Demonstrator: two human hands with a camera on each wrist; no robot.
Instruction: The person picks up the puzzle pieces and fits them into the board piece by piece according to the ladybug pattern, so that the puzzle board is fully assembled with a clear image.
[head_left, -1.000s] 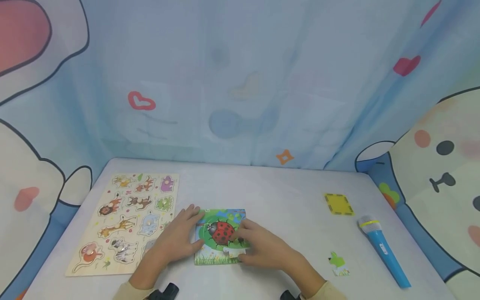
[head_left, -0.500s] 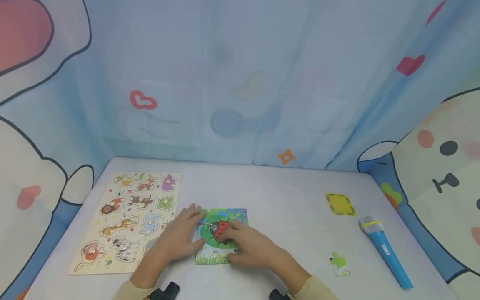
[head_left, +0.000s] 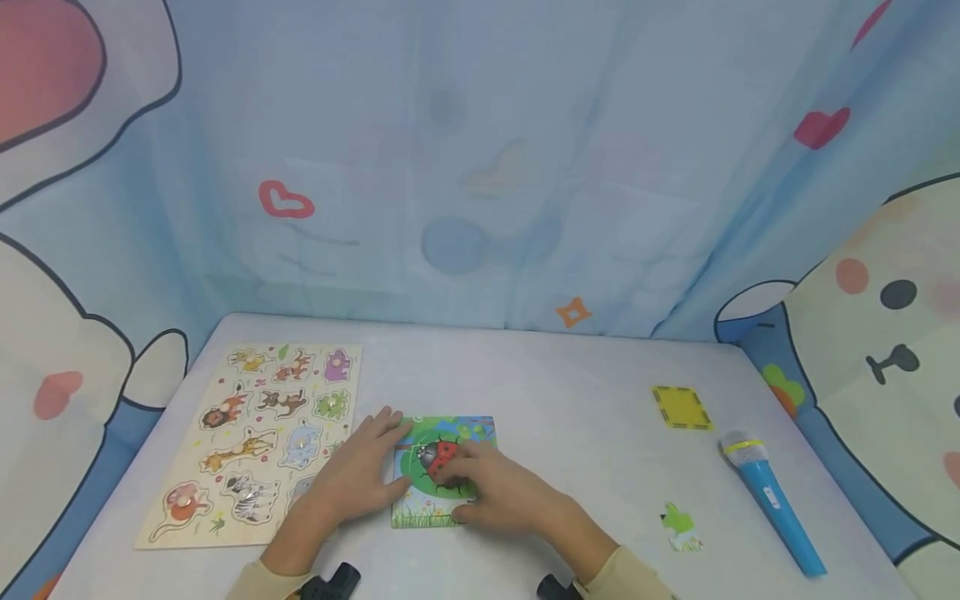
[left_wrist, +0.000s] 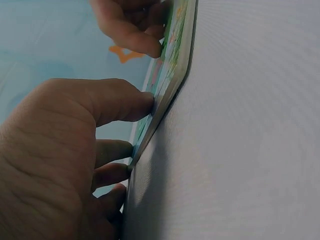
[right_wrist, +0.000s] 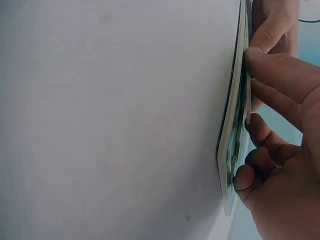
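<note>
A square ladybug jigsaw puzzle [head_left: 420,515] lies in its tray near the table's front. My left hand [head_left: 354,475] rests at its left side, fingers spread, thumb on the tray's edge; in the left wrist view that thumb touches the rim [left_wrist: 172,82]. Over the puzzle's right half is my right hand [head_left: 513,493], covering part of the ladybug. The right wrist view has a thin puzzle piece [right_wrist: 248,102] seen edge-on, pinched between right thumb and fingers just at the puzzle's surface. Its printed face is hidden.
A wooden animal peg puzzle [head_left: 187,450] lies to the left, partly under the left forearm. On the right are a loose green-and-white puzzle piece [head_left: 680,528], a yellow square tile [head_left: 681,408] and a blue toy microphone [head_left: 776,508]. A printed curtain [head_left: 480,167] hangs behind the table.
My right hand has moved left over the puzzle with its piece, covering the pale gap seen at the lower right, and then stays nearly still. The left hand keeps its place.
</note>
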